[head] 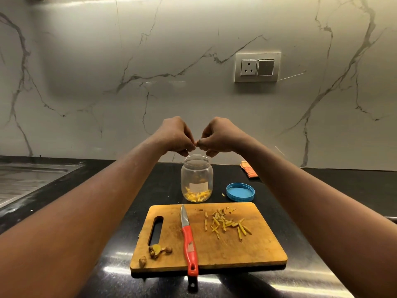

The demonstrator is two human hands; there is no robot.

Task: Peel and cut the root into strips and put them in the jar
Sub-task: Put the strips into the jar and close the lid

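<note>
Both grips [174, 136] [223, 137] above pale-labelled jar [197, 175]

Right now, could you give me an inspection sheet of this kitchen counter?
Surface: black glossy countertop, wooden cutting board on it.
Job's things: open clear jar holding yellow strips; more cut strips on the board; red-handled knife lying on the board; root pieces at its near left corner.
Clutter: blue lid right of the jar; one stray strip beside it; orange striped cloth behind.
Fingers: left hand and right hand above the jar mouth, fingers curled, tips meeting; whether they pinch anything, cannot tell.
Cables: nothing seen.
Surroundings: marble wall, socket, switch; sink at left.
</note>
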